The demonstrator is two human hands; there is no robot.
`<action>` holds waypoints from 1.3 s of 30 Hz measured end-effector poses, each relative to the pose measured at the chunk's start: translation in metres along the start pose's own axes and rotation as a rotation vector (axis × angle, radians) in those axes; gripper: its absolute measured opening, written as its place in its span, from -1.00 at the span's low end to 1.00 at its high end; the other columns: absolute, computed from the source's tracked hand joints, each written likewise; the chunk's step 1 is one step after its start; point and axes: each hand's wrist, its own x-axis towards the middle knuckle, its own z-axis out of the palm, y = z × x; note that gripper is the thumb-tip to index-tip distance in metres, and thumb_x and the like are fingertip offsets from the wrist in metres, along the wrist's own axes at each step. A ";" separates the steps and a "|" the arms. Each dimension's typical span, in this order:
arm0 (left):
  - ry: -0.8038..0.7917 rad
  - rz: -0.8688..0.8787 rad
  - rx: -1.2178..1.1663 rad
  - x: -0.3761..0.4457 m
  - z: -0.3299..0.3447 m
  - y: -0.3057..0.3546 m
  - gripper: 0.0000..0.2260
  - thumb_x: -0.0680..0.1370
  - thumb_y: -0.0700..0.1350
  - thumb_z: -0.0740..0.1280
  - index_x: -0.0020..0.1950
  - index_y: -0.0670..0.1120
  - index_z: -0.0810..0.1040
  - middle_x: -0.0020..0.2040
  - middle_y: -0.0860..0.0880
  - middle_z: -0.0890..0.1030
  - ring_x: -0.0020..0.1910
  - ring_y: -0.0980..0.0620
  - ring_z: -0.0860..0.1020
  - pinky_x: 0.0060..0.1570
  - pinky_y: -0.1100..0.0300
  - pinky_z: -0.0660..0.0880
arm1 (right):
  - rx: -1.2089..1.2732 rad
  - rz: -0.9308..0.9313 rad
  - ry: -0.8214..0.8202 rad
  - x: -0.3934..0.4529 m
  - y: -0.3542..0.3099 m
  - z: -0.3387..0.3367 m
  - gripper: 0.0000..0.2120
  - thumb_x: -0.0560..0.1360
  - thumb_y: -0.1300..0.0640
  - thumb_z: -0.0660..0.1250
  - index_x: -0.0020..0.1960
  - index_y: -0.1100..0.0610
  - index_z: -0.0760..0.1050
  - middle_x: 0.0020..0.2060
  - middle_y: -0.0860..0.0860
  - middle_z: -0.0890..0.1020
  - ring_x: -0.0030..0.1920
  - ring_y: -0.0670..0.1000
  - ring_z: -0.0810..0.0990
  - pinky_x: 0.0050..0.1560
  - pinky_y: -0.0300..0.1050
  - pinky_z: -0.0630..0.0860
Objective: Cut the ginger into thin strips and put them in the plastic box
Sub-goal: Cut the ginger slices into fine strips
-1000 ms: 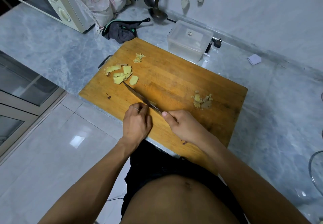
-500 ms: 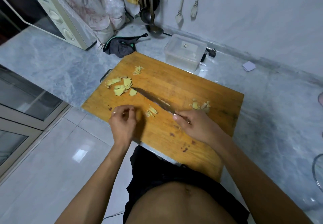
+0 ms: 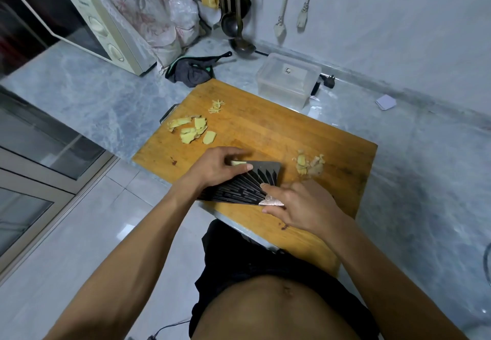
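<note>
A wooden cutting board point(image 3: 279, 132) lies on the marble counter. My right hand point(image 3: 305, 209) grips the handle of a dark patterned knife point(image 3: 249, 183), whose broad blade lies flat on the board's near left part. My left hand point(image 3: 218, 167) rests on the blade with extended fingers and thumb against a few pale ginger strips point(image 3: 237, 163). Ginger slices point(image 3: 191, 129) sit at the board's left, with a small pile of thin strips point(image 3: 216, 106) behind them. Ginger scraps point(image 3: 309, 164) lie to the right. The clear plastic box point(image 3: 288, 79) stands beyond the board's far edge.
A microwave point(image 3: 106, 34) stands at the back left, with a dark cloth point(image 3: 191, 71) just behind the board. A ladle point(image 3: 240, 44) hangs by the wall, a plug point(image 3: 328, 82) lies next to the box, and a white card point(image 3: 385, 102) lies further right.
The knife has turned from edge-down to lying flat on the board. My left hand moved right onto the blade, over the strips that lay loose on the board half a second ago.
</note>
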 end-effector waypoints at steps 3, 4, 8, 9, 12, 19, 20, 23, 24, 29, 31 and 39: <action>-0.016 -0.039 -0.148 0.011 0.000 -0.003 -0.88 0.51 -0.05 0.47 -0.04 -0.07 0.72 -0.14 0.12 0.69 -0.19 0.24 0.61 -0.12 0.29 0.47 | -0.016 -0.007 0.023 -0.001 0.000 -0.002 -0.46 0.27 -0.23 0.60 0.09 0.11 0.70 -0.48 -0.02 0.61 -0.56 -0.01 0.53 -0.48 -0.29 0.17; -0.003 -0.043 -0.145 0.013 -0.001 -0.004 -0.91 0.52 -0.08 0.46 -0.09 -0.08 0.72 -0.17 0.11 0.69 -0.21 0.25 0.61 -0.13 0.29 0.47 | 0.002 0.001 0.012 -0.002 0.000 -0.003 -0.46 0.27 -0.23 0.60 0.09 0.11 0.70 -0.49 -0.03 0.61 -0.56 -0.02 0.52 -0.47 -0.31 0.15; 0.106 -0.038 -0.068 0.014 -0.005 -0.015 -0.92 0.54 -0.12 0.44 -0.15 0.00 0.68 -0.14 0.16 0.67 -0.11 0.26 0.59 -0.05 0.28 0.48 | 0.075 0.072 0.007 -0.010 0.004 -0.006 -0.49 0.37 -0.19 0.56 0.17 0.13 0.67 -0.42 0.01 0.66 -0.51 0.01 0.58 -0.48 -0.27 0.27; 0.117 -0.038 -0.083 0.012 -0.005 -0.018 -0.94 0.55 -0.11 0.43 -0.11 0.00 0.69 -0.10 0.15 0.67 -0.06 0.22 0.60 -0.03 0.30 0.49 | 0.084 0.090 0.012 -0.012 0.005 -0.006 -0.49 0.40 -0.19 0.54 0.19 0.13 0.66 -0.39 0.03 0.68 -0.49 0.03 0.60 -0.46 -0.25 0.30; 0.068 0.025 -0.040 0.006 0.001 -0.018 -0.77 0.53 -0.03 0.44 0.18 -0.01 0.66 0.11 0.12 0.63 0.09 0.18 0.57 0.06 0.40 0.43 | 0.075 0.102 -0.006 -0.014 0.009 -0.008 -0.49 0.40 -0.19 0.54 0.18 0.13 0.66 -0.43 0.02 0.65 -0.52 0.03 0.57 -0.46 -0.27 0.24; 0.080 0.020 -0.087 0.013 0.006 -0.015 -0.95 0.49 -0.15 0.49 -0.11 0.00 0.72 -0.10 0.13 0.68 -0.08 0.24 0.62 -0.06 0.39 0.47 | 0.064 0.072 -0.059 -0.011 0.010 -0.010 -0.51 0.38 -0.20 0.54 0.15 0.12 0.67 -0.47 0.01 0.62 -0.56 0.02 0.53 -0.57 -0.24 0.32; 0.089 -0.005 -0.110 0.014 0.006 -0.016 -0.92 0.50 -0.17 0.48 -0.15 0.00 0.71 -0.13 0.15 0.68 -0.10 0.28 0.62 -0.09 0.42 0.46 | 0.059 0.065 -0.056 -0.012 0.010 -0.009 -0.51 0.38 -0.21 0.54 0.14 0.11 0.67 -0.47 0.01 0.61 -0.56 0.02 0.52 -0.57 -0.23 0.34; 0.138 -0.050 -0.111 0.017 0.005 -0.021 -0.91 0.53 -0.19 0.44 -0.15 -0.05 0.69 -0.14 0.15 0.67 -0.12 0.31 0.59 -0.09 0.38 0.45 | 0.069 0.061 -0.045 -0.015 0.010 -0.008 -0.51 0.37 -0.21 0.55 0.13 0.12 0.68 -0.49 -0.01 0.60 -0.56 0.00 0.52 -0.55 -0.26 0.29; 0.172 -0.062 -0.103 0.018 0.004 -0.025 -0.92 0.54 -0.18 0.43 -0.14 -0.05 0.68 -0.14 0.13 0.67 -0.12 0.31 0.58 -0.09 0.37 0.44 | 0.071 0.065 -0.031 -0.016 0.012 -0.007 -0.51 0.36 -0.21 0.55 0.12 0.12 0.69 -0.49 -0.02 0.60 -0.56 -0.01 0.52 -0.53 -0.29 0.22; 0.536 -0.157 -0.307 0.014 -0.011 -0.036 -0.95 0.55 -0.13 0.42 -0.07 -0.07 0.68 -0.10 0.06 0.68 -0.09 0.11 0.62 -0.01 0.25 0.51 | 0.175 0.260 -0.136 -0.027 0.015 -0.022 -0.44 0.56 -0.25 0.29 0.47 -0.01 0.43 -0.10 0.00 0.72 -0.14 0.01 0.66 -0.30 -0.15 0.38; 0.653 -0.225 -0.471 0.008 -0.015 -0.036 -0.95 0.55 -0.16 0.42 -0.07 -0.08 0.68 -0.15 0.04 0.68 -0.16 0.08 0.61 -0.07 0.16 0.56 | 0.257 0.378 -0.178 -0.033 0.017 -0.024 -0.43 0.59 -0.26 0.24 0.52 -0.05 0.36 0.06 -0.02 0.70 -0.02 0.00 0.65 -0.16 -0.16 0.40; 0.362 -0.387 -0.714 -0.005 0.021 -0.016 -0.88 0.56 -0.32 0.36 -0.11 -0.15 0.64 -0.16 -0.07 0.67 -0.24 0.07 0.60 -0.21 0.29 0.60 | 0.614 0.687 -0.061 -0.030 0.018 -0.016 -0.49 0.53 -0.20 0.38 0.41 -0.03 0.50 0.28 0.00 0.62 0.17 -0.01 0.62 0.12 -0.11 0.51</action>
